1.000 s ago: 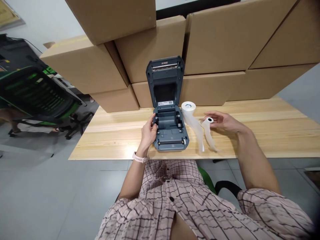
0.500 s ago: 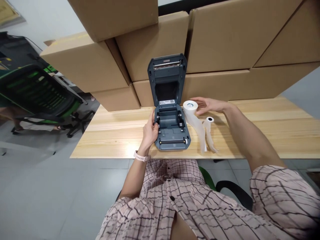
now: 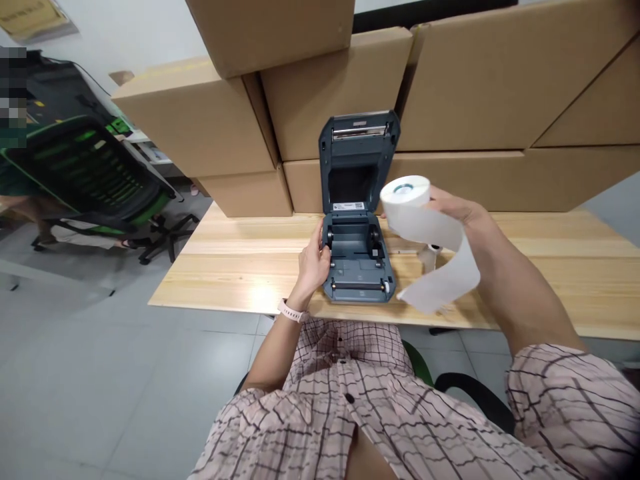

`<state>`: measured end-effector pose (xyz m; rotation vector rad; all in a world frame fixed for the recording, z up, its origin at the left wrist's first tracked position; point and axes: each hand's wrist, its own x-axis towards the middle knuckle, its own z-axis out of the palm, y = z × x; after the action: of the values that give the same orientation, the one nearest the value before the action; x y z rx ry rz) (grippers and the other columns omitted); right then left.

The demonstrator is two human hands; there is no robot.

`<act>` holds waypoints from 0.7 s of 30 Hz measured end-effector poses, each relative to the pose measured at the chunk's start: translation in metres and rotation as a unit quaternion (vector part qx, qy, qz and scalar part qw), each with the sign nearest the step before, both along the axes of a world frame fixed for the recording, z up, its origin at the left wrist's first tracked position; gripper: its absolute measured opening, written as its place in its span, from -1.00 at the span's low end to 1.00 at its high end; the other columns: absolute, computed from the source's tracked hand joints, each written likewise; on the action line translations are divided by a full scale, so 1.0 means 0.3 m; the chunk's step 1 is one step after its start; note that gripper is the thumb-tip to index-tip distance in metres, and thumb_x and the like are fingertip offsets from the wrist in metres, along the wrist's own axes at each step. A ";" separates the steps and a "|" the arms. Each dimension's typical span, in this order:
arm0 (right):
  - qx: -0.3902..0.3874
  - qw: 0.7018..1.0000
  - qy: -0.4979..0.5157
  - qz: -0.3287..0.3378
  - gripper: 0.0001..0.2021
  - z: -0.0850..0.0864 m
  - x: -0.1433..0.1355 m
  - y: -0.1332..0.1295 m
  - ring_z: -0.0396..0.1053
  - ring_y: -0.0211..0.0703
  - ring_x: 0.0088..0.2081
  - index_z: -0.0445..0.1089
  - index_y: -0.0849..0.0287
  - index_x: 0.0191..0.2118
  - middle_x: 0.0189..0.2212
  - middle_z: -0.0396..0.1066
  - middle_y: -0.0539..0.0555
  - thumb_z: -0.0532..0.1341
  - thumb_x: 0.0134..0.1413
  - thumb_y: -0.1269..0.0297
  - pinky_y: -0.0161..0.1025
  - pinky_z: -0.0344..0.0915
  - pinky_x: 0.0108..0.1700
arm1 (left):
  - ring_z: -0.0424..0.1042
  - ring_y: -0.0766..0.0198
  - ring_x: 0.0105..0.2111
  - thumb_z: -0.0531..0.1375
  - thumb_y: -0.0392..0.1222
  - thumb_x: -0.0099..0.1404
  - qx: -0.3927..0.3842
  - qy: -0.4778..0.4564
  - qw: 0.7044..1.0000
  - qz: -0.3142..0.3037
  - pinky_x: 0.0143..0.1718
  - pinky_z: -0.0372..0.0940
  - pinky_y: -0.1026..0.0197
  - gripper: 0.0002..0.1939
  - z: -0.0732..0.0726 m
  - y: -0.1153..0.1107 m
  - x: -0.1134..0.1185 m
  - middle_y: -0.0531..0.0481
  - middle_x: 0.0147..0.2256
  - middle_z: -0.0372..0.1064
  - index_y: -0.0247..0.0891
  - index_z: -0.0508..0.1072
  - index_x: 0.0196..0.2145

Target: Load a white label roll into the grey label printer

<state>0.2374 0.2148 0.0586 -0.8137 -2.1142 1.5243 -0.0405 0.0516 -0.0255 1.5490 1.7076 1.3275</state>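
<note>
A dark grey printer (image 3: pixel 357 267) lies on the table with its lid (image 3: pixel 353 163) raised. My left hand (image 3: pixel 314 262) grips the printer's left side, thumb over the edge. To the right of the printer, my right hand (image 3: pixel 457 207) holds a large white label roll (image 3: pixel 406 193) up off the table; its fingers are partly hidden behind the roll. A loose strip (image 3: pixel 443 287) curls down from the roll in front of the right wrist. Behind that strip, a smaller white roll (image 3: pixel 429 257) is mostly covered.
Stacked cardboard boxes (image 3: pixel 465 87) line the back of the wooden table (image 3: pixel 200 280). A black and green office chair (image 3: pixel 90 177) stands at the left, with a person (image 3: pixel 30 213) partly visible behind it.
My right hand has closed on the large roll and raised it from the table, its strip now curling in the air. My left hand still holds the printer. The view has shifted slightly.
</note>
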 end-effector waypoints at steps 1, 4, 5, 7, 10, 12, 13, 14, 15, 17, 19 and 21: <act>0.042 0.998 -0.030 0.040 -0.28 0.032 -0.037 -0.012 0.51 0.22 0.02 0.46 0.10 0.07 0.02 0.60 0.21 0.46 -0.20 -0.18 0.07 0.44 0.07 | 0.57 0.04 0.01 0.11 -0.30 0.38 0.001 -0.002 1.000 0.000 0.18 0.34 -0.10 -0.25 -0.001 0.000 0.000 -0.12 0.15 0.58 -0.04 0.17 0.49; 0.181 0.961 -0.164 0.129 -0.31 0.104 -0.172 -0.060 0.50 0.19 -0.03 0.47 0.11 0.06 -0.01 0.58 0.16 0.48 -0.20 -0.15 0.00 0.43 0.01 | 0.57 0.05 -0.06 0.10 -0.30 0.37 -0.008 -0.004 1.000 0.000 0.12 0.36 -0.08 -0.24 0.004 -0.001 0.001 -0.13 0.12 0.59 -0.06 0.16 0.49; 0.217 0.942 -0.209 0.148 -0.35 0.115 -0.215 -0.077 0.51 0.17 -0.06 0.47 0.10 0.03 -0.03 0.59 0.15 0.47 -0.16 -0.15 -0.03 0.42 -0.04 | 0.56 0.05 -0.07 0.10 -0.30 0.37 -0.010 -0.004 1.000 0.000 0.11 0.36 -0.07 -0.24 0.007 -0.003 0.002 -0.12 0.12 0.59 -0.06 0.16 0.49; 0.262 0.908 -0.276 0.173 -0.42 0.119 -0.284 -0.104 0.52 0.13 -0.12 0.47 0.11 -0.03 -0.07 0.59 0.15 0.45 -0.09 -0.16 -0.07 0.39 -0.12 | 0.55 0.07 -0.07 0.10 -0.30 0.37 -0.010 -0.001 1.000 0.001 0.09 0.36 -0.04 -0.24 0.013 -0.006 0.002 -0.10 0.14 0.58 -0.03 0.16 0.49; 0.291 0.875 -0.336 0.191 -0.46 0.090 -0.345 -0.115 0.52 0.07 -0.19 0.47 0.14 -0.08 -0.11 0.60 0.15 0.42 -0.02 -0.18 -0.12 0.34 -0.21 | 0.55 0.07 -0.10 0.10 -0.30 0.37 -0.012 0.011 1.000 0.001 0.06 0.36 -0.04 -0.23 0.015 -0.007 0.000 -0.10 0.10 0.60 -0.06 0.14 0.50; 0.293 0.865 -0.358 0.192 -0.46 0.062 -0.366 -0.109 0.52 0.05 -0.21 0.48 0.15 -0.08 -0.13 0.61 0.16 0.42 -0.02 -0.19 -0.14 0.32 -0.24 | 0.55 0.06 -0.12 0.10 -0.30 0.36 -0.013 0.015 1.000 -0.001 0.05 0.36 -0.05 -0.23 0.013 -0.006 -0.002 -0.12 0.06 0.61 -0.08 0.14 0.50; 0.292 0.863 -0.366 0.192 -0.46 0.048 -0.373 -0.104 0.52 0.05 -0.21 0.48 0.16 -0.08 -0.12 0.62 0.17 0.42 -0.01 -0.18 -0.14 0.32 -0.25 | 0.56 0.05 -0.11 0.10 -0.30 0.36 -0.011 0.013 1.000 -0.003 0.06 0.36 -0.05 -0.23 0.011 -0.006 -0.002 -0.13 0.06 0.61 -0.09 0.14 0.50; 0.291 0.860 -0.373 0.191 -0.45 0.035 -0.380 -0.100 0.53 0.07 -0.20 0.49 0.17 -0.07 -0.11 0.62 0.18 0.42 0.00 -0.18 -0.14 0.32 -0.24 | 0.56 0.04 -0.09 0.11 -0.30 0.36 -0.007 0.010 1.000 -0.004 0.08 0.36 -0.06 -0.23 0.010 -0.005 -0.002 -0.14 0.08 0.60 -0.09 0.14 0.50; 0.291 0.857 -0.381 0.191 -0.45 0.023 -0.384 -0.096 0.54 0.09 -0.17 0.50 0.18 -0.06 -0.09 0.62 0.20 0.41 0.01 -0.19 -0.14 0.33 -0.23 | 0.56 0.03 -0.06 0.11 -0.31 0.36 -0.003 0.005 1.000 -0.004 0.10 0.36 -0.07 -0.23 0.009 -0.004 -0.002 -0.15 0.11 0.59 -0.09 0.15 0.50; 0.293 0.851 -0.392 0.189 -0.42 0.005 -0.387 -0.095 0.56 0.15 -0.11 0.50 0.17 -0.01 -0.05 0.62 0.22 0.39 0.04 -0.21 -0.12 0.36 -0.20 | 0.56 0.01 0.01 0.11 -0.32 0.36 0.002 -0.007 1.000 -0.002 0.14 0.35 -0.09 -0.24 0.007 -0.004 0.001 -0.14 0.17 0.56 -0.07 0.18 0.48; 0.304 0.858 -0.374 0.177 -0.39 -0.007 -0.377 -0.108 0.57 0.23 -0.06 0.51 0.18 0.06 0.00 0.61 0.26 0.38 0.06 -0.21 -0.05 0.41 -0.14 | 0.55 0.01 0.07 0.12 -0.33 0.35 0.002 -0.019 1.000 -0.002 0.18 0.34 -0.10 -0.24 0.006 -0.004 0.003 -0.10 0.20 0.55 -0.03 0.20 0.47; 0.326 0.873 -0.328 0.154 -0.35 -0.017 -0.348 -0.143 0.53 0.35 0.07 0.46 0.22 0.20 0.13 0.55 0.35 0.35 0.14 -0.16 0.09 0.43 0.01 | 0.53 0.00 0.13 0.11 -0.33 0.35 0.002 -0.026 1.000 -0.004 0.22 0.33 -0.11 -0.24 0.006 -0.005 0.004 -0.07 0.24 0.52 -0.01 0.20 0.47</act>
<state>0.1331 0.1720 0.0536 -0.8196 -3.1102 0.5428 -0.0392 0.0500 -0.0238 1.5095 1.6668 1.3568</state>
